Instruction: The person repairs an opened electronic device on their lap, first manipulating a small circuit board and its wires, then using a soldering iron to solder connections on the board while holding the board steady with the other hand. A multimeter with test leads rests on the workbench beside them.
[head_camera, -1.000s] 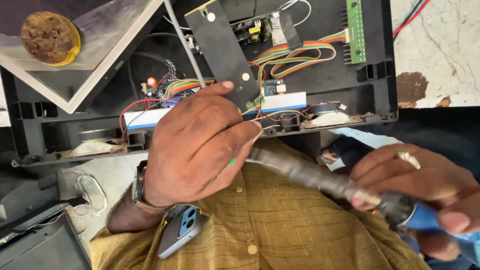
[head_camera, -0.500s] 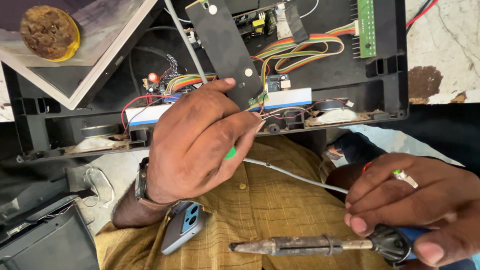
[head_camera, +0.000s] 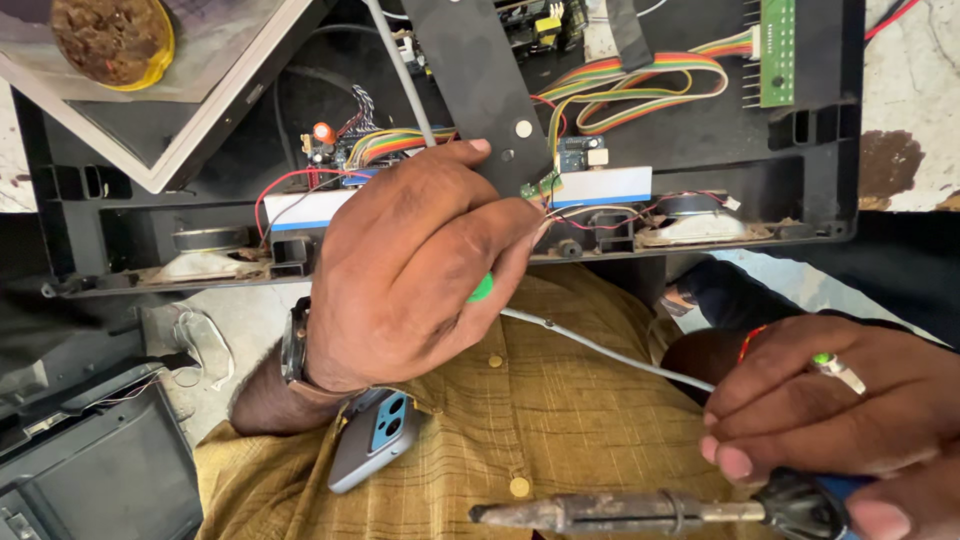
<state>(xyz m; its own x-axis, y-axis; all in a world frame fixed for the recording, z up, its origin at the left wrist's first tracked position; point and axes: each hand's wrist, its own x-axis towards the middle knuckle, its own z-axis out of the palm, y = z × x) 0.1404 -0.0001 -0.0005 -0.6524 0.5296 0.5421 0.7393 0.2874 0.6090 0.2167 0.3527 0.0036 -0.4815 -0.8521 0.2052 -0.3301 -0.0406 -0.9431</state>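
Note:
My left hand (head_camera: 410, 265) is closed around a green-handled tool (head_camera: 481, 288), its tip at a small green circuit board (head_camera: 538, 186) inside an open black device case (head_camera: 800, 170). A thin grey solder wire (head_camera: 600, 348) runs from that hand down to my right hand (head_camera: 840, 415). My right hand grips the blue handle of a soldering iron (head_camera: 620, 512), which lies horizontal low in the frame with its tip pointing left, away from the board. It also pinches the end of the solder wire.
Rainbow ribbon cables (head_camera: 640, 85) and a green board (head_camera: 785, 50) sit in the case. A round brown tin (head_camera: 110, 40) rests on a pale panel at top left. A phone (head_camera: 375, 440) pokes from my shirt pocket. A dark housing (head_camera: 100, 470) lies at lower left.
The soldering iron has swung away from the board down to a horizontal pose at the bottom. My right hand dropped lower right. My left hand stayed at the board.

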